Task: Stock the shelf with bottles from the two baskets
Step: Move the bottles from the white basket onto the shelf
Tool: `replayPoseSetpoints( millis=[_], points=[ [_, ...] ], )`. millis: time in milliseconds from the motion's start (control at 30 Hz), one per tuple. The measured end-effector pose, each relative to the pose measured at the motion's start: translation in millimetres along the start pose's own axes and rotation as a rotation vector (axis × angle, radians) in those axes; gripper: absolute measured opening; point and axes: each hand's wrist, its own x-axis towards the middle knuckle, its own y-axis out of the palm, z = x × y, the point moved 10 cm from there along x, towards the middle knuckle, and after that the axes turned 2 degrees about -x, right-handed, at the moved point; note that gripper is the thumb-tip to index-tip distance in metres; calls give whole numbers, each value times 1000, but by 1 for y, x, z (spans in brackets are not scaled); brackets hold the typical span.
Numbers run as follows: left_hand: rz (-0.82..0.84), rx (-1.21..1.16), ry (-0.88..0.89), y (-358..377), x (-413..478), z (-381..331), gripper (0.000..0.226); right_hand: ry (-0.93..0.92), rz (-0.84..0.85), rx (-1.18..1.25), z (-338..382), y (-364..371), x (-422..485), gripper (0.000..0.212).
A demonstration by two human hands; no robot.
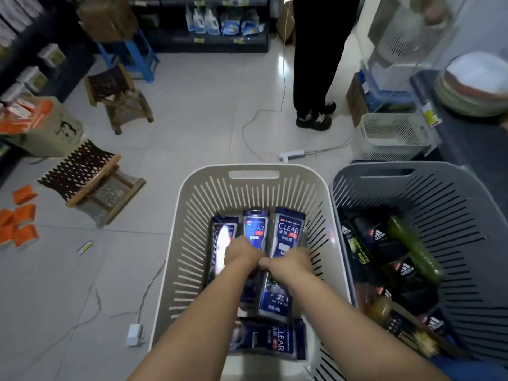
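Head view: both hands [268, 258] reach among bottles [287, 232] in beige basket [192, 215].

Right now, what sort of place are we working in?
Most likely a small retail shop, mid-restock. Dark shelving holds detergent bottles with price tags, and the white basket on the tiled floor holds identical shampoo bottles.

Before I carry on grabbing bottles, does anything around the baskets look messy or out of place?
Yes. Orange packets lie scattered on the floor at far left, beside a wooden stool. A power strip and loose cables trail across the tiles just beyond the white basket: a trip risk. The bottles inside lie flat, not upright.
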Motion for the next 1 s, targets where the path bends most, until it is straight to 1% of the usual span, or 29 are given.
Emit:
replayPoseSetpoints(
  millis=[100,200,233,333,433,533,600,700,867,1000],
  points=[
    [-62,-95,23,-23,-26,2,28,-100,26,28,9,-15,-18,85],
    [-148,-221,82,-62,-59,-1,45,-220,27,24,27,-34,-44,97],
    [-186,-258,103,-78,-71,-2,50,-260,23,33,33,-42,-54,98],
    [-306,-319,211,-129,-107,-11,59,-376,4,92,50,-65,-89,87],
    [-398,-375,375,-173,-146,-29,60,-488,-70,145,61,-99,-128,70],
    [-430,-396,535,-201,-182,-56,53,-582,-214,182,60,-139,-171,57],
    [-423,-381,657,-210,-205,-79,54,-618,-340,228,51,-167,-203,52],
    [-346,-355,826,-208,-242,-115,57,-616,-554,302,23,-207,-252,54],
    [-165,-385,1127,-172,-332,-159,53,-505,-869,452,-58,-255,-329,58],
    [8,-361,1265,-122,-409,-185,46,-399,-1064,561,-146,-275,-393,62]
  ],
)
